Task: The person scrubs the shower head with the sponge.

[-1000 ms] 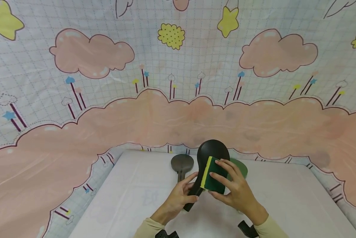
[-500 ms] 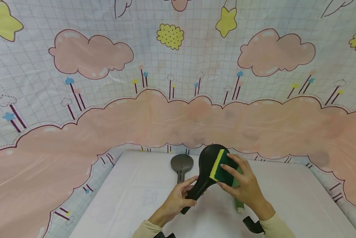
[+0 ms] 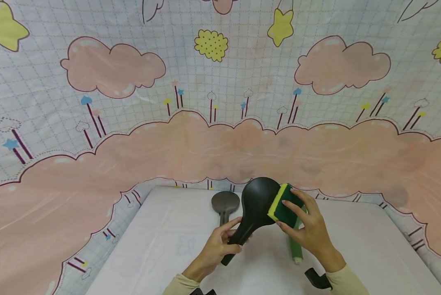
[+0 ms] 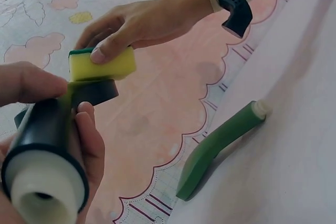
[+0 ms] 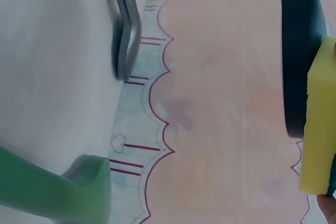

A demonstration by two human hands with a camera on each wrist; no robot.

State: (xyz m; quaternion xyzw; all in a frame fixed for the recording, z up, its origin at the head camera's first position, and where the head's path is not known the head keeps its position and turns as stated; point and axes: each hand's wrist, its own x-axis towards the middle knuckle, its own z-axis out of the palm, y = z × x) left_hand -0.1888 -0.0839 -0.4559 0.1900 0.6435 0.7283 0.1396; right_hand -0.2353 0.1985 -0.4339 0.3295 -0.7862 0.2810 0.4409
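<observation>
A black shower head (image 3: 258, 198) is held up over the white table by its handle, gripped in my left hand (image 3: 215, 248). The left wrist view shows the white hollow end of that handle (image 4: 44, 182) close up. My right hand (image 3: 316, 231) pinches a sponge (image 3: 287, 207), yellow with a dark green scouring side. Its yellow face (image 5: 320, 124) lies against the right edge of the black head. Fingers of the left hand behind the handle are partly hidden.
A grey shower head (image 3: 225, 203) lies on the white table (image 3: 150, 246), left of the black one. Behind the right hand lies a green shower head (image 3: 296, 250), its head mostly hidden. A patterned cloth (image 3: 220, 151) rises beyond the table's far edge.
My right hand has moved the sponge rightward, from the lower part of the black head to its right edge. The black shower head has tilted to the right, its handle end shifting slightly left.
</observation>
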